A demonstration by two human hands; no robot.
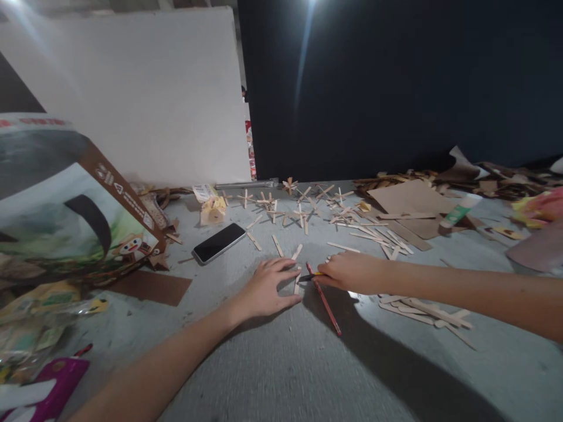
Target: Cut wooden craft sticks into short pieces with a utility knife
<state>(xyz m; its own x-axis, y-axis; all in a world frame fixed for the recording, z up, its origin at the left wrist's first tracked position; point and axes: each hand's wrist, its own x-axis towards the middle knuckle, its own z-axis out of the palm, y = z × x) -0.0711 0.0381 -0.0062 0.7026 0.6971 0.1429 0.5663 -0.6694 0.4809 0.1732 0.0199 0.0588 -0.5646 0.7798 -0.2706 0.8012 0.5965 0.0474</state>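
Note:
My left hand (268, 286) rests on the grey table, its thumb and fingers bracing the two ends of a short wooden craft stick (297, 285). In my right hand (338, 271) is a craft knife (308, 276) with a yellow body. Its dark blade points left and meets or nearly meets that stick. A red pencil (328, 308) lies slanted just below the knife, its upper part passing close to my right fingers. Further craft sticks (278, 246) lie just beyond my left hand.
Crossed craft-stick pieces (301, 214) spread along the back. A phone (220, 242) lies left of centre, beside a large printed bag (88, 205). Loose sticks (422, 310) sit under my right forearm. Cardboard (409, 198) and a glue stick (461, 211) are at back right.

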